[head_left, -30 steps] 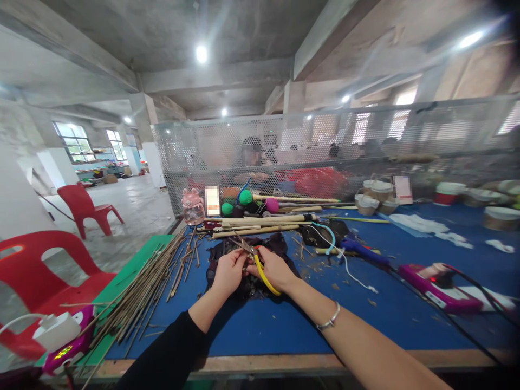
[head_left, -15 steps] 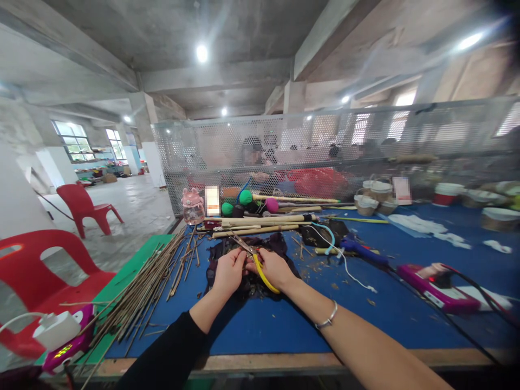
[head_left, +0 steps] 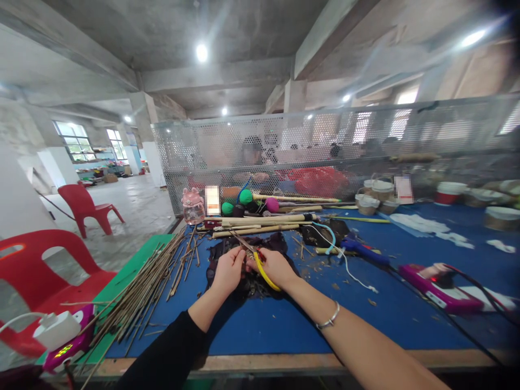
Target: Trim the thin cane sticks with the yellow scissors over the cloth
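Note:
My right hand (head_left: 273, 266) is closed round a pair of scissors with yellow handles (head_left: 264, 273), their metal blades pointing up and to the left. Close beside it, my left hand (head_left: 229, 268) has its fingers pinched together near the blades. What the left fingers hold is too small and hidden to name. Both hands are over a crumpled black cloth (head_left: 215, 254) with small brownish bits on it. Behind the cloth lie several pale sticks (head_left: 264, 221). A bundle of thin brown twigs (head_left: 138, 290) spreads to the left of my left hand.
A blue table mat (head_left: 244, 336) carries everything. To the right lie a blue-handled tool (head_left: 365, 252), a white cord (head_left: 349, 273) and a purple power strip (head_left: 441, 292). Green balls (head_left: 245, 196), a pink bottle (head_left: 193, 207) and a perforated metal screen (head_left: 227, 143) stand behind. Red chairs (head_left: 52, 271) are at left.
Both hands stay almost in place over the black cloth. The scissors and the right hand have shifted very slightly; the view has moved a little.

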### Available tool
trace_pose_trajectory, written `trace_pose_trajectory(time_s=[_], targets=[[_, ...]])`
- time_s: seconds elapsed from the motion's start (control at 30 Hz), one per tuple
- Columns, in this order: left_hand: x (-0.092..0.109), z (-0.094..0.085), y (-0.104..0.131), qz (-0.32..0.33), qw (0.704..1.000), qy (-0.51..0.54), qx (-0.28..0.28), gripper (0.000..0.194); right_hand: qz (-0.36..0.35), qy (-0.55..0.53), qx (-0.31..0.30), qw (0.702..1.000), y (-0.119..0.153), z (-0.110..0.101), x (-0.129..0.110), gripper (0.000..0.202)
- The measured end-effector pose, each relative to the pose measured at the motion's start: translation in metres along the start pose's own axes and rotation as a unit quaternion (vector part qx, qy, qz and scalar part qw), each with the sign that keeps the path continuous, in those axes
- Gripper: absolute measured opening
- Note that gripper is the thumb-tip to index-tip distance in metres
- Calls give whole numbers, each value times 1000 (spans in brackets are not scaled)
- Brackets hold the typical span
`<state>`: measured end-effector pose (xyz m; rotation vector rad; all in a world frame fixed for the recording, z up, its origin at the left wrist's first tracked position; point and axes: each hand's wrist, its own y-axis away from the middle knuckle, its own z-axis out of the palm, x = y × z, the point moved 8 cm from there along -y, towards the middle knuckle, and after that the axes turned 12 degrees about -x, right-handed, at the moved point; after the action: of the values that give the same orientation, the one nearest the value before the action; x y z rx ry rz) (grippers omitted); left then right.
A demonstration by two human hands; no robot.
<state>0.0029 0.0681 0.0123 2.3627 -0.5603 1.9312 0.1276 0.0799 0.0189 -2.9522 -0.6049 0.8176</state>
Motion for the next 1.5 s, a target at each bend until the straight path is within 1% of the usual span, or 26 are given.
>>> trace_pose_trajectory(time_s=[0.13, 0.2, 0.3, 0.43, 0.57, 0.67, 0.73, 0.9, 0.97, 1.13, 1.27, 1.33, 1.43, 1.5], targets=[[3, -3, -1, 5, 1000, 28, 5, 34, -36, -11, 34, 999, 0, -7, -3, 35], [3, -4, -1, 6, 1000, 24, 13, 33, -42, -12, 34, 998, 1, -7, -3, 36], [1, -6, -3, 8, 1000, 10, 18, 31, -54, -4, 29, 998, 3, -7, -6, 43], [-1, -5, -6, 21, 1000, 17, 12, 28, -68, 6, 22, 997, 4, -7, -11, 45], [-4, -1, -6, 10, 1000, 20, -9, 30, -70, 5, 17, 997, 4, -7, -13, 45], [-4, 6, -6, 9, 999, 15, -39, 33, -63, 4, 20, 998, 4, -6, -13, 46], [-1, 9, -6, 23, 998, -7, -50, 33, -56, 10, 21, 998, 4, -5, -13, 46], [16, 5, -2, 90, 992, -82, -22, 30, -63, 33, 25, 997, 5, -7, -15, 47], [20, 4, -1, 100, 989, -106, -18, 29, -64, 41, 23, 997, 5, -9, -16, 48], [23, 6, 1, 85, 982, -166, -16, 32, -62, 76, 33, 995, 7, -15, -18, 52], [25, 6, 4, 73, 982, -170, -21, 35, -29, 77, 0, 997, 6, -9, -12, 45], [24, 4, 4, 72, 982, -173, -12, 33, -17, 77, -3, 997, 5, -6, -10, 44], [18, 0, 3, 67, 985, -159, 4, 31, -3, 87, 2, 996, 5, -5, -7, 45], [10, 0, 0, 59, 989, -132, 3, 31, 8, 92, 1, 996, 4, -4, -5, 45]])
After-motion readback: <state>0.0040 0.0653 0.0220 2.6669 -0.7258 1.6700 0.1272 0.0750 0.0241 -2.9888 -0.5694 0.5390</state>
